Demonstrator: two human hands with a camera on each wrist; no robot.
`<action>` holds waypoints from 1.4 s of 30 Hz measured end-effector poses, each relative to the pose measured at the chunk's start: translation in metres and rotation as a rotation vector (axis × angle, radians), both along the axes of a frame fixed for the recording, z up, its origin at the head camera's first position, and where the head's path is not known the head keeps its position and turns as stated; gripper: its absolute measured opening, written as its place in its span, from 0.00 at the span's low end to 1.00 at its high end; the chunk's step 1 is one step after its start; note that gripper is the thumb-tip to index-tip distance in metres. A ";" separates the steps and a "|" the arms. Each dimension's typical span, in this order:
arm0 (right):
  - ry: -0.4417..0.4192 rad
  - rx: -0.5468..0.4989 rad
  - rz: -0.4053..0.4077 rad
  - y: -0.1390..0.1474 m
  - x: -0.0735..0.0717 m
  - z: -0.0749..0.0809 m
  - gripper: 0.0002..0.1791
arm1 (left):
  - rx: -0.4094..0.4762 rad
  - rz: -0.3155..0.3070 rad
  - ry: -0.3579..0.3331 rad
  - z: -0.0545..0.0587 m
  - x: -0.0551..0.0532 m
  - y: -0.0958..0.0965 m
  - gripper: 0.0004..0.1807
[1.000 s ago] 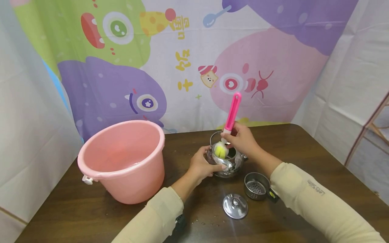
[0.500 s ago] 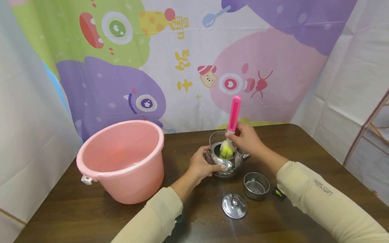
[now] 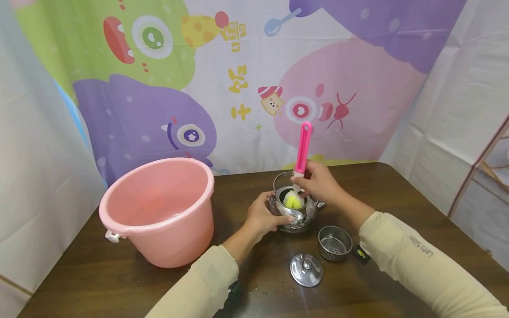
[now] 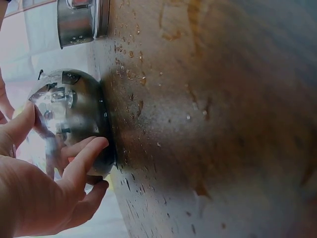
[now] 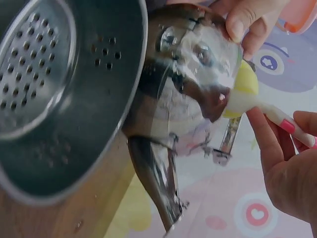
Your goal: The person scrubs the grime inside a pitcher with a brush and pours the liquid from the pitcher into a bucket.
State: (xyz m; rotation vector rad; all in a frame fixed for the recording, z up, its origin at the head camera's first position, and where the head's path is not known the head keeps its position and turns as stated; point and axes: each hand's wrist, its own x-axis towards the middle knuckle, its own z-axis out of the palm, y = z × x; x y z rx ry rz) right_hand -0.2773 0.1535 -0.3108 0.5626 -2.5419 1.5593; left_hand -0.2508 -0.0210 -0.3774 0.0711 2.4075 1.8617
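Brush [image 3: 303, 148] shifted slightly left; droplets [image 4: 143, 80] dot brown table [image 3: 95, 285] before cartoon cloth [image 3: 246, 143].

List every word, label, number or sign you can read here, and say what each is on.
"Lets": on the right sleeve; what follows is blurred, possibly "Slim".
"干饭": yellow characters, turned sideways, on the hanging cloth; the third character I cannot read for sure.
Yellow-green mark on the small dark box by that sleeve: too small to read.
No readable text on the kettle, brush or bucket.
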 end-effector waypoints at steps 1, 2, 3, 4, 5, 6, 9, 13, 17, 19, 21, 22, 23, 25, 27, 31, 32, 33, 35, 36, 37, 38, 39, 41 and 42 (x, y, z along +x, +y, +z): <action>-0.011 -0.017 -0.005 -0.002 0.000 -0.001 0.12 | 0.000 -0.001 0.000 0.000 0.000 0.000 0.47; -0.018 -0.031 -0.012 -0.004 0.000 -0.002 0.13 | 0.001 -0.001 0.000 0.000 0.000 0.000 0.47; -0.024 -0.047 -0.020 -0.006 0.000 -0.003 0.13 | 0.001 -0.001 0.000 0.000 0.000 0.000 0.47; -0.029 -0.060 -0.029 -0.008 0.000 -0.004 0.14 | 0.000 -0.001 0.002 -0.001 -0.001 0.000 0.47; -0.028 -0.069 -0.037 -0.010 -0.001 -0.004 0.14 | -0.001 -0.001 0.005 -0.001 -0.001 0.000 0.47; -0.024 -0.077 -0.044 -0.011 -0.001 -0.005 0.14 | -0.002 0.000 0.007 -0.001 -0.001 0.000 0.47; -0.006 -0.091 -0.056 -0.013 -0.003 -0.008 0.15 | -0.004 0.000 0.010 -0.002 -0.001 0.000 0.47; 0.055 -0.053 -0.070 -0.010 -0.008 -0.011 0.14 | -0.003 0.000 0.006 -0.001 0.000 0.000 0.47; 0.103 0.015 -0.081 -0.003 -0.009 -0.010 0.13 | 0.001 0.000 0.001 -0.001 0.001 0.000 0.47; 0.116 0.050 -0.080 0.000 -0.008 -0.008 0.13 | 0.003 0.000 0.003 -0.001 0.001 0.000 0.47; 0.115 0.073 -0.074 0.002 -0.005 -0.005 0.13 | 0.004 0.001 0.006 -0.002 0.001 0.000 0.47; 0.115 0.085 -0.071 0.003 -0.004 -0.004 0.12 | 0.004 0.002 0.006 -0.002 0.001 0.000 0.47; 0.112 0.090 -0.065 0.003 -0.003 -0.002 0.12 | 0.003 0.003 0.008 -0.002 0.000 0.000 0.47; 0.100 0.093 -0.055 0.005 -0.001 0.000 0.12 | 0.003 0.005 0.010 -0.002 0.000 0.000 0.47; 0.094 0.093 -0.045 0.006 0.000 0.001 0.12 | 0.002 0.007 0.010 -0.002 0.000 0.000 0.47; 0.073 0.063 -0.026 0.004 0.001 0.001 0.11 | -0.001 0.008 0.010 -0.002 0.000 0.000 0.47; 0.065 0.049 -0.018 0.003 0.001 0.001 0.11 | -0.002 0.006 0.010 -0.002 0.000 0.000 0.47; 0.053 0.032 -0.011 0.001 0.001 0.001 0.11 | -0.002 0.004 0.011 -0.002 0.000 0.000 0.47; 0.038 -0.002 0.003 -0.002 0.000 -0.001 0.11 | -0.001 0.001 0.009 -0.002 0.000 0.000 0.47; 0.035 -0.016 0.006 -0.003 0.000 -0.001 0.11 | -0.001 0.000 0.009 -0.002 0.000 0.000 0.47; 0.030 -0.032 0.008 -0.005 -0.001 -0.002 0.11 | -0.002 -0.001 0.009 -0.002 0.000 0.000 0.47; 0.028 -0.043 0.007 -0.006 -0.001 -0.003 0.11 | -0.003 -0.002 0.008 -0.001 0.000 0.000 0.47; 0.029 -0.054 0.003 -0.007 -0.002 -0.004 0.11 | -0.003 -0.001 0.008 -0.001 0.000 -0.001 0.47; 0.047 -0.056 -0.008 -0.009 -0.004 -0.006 0.11 | -0.004 -0.002 0.011 -0.001 0.001 0.000 0.47; 0.057 -0.052 -0.018 -0.009 -0.005 -0.007 0.11 | -0.004 -0.001 0.013 -0.001 0.001 0.000 0.47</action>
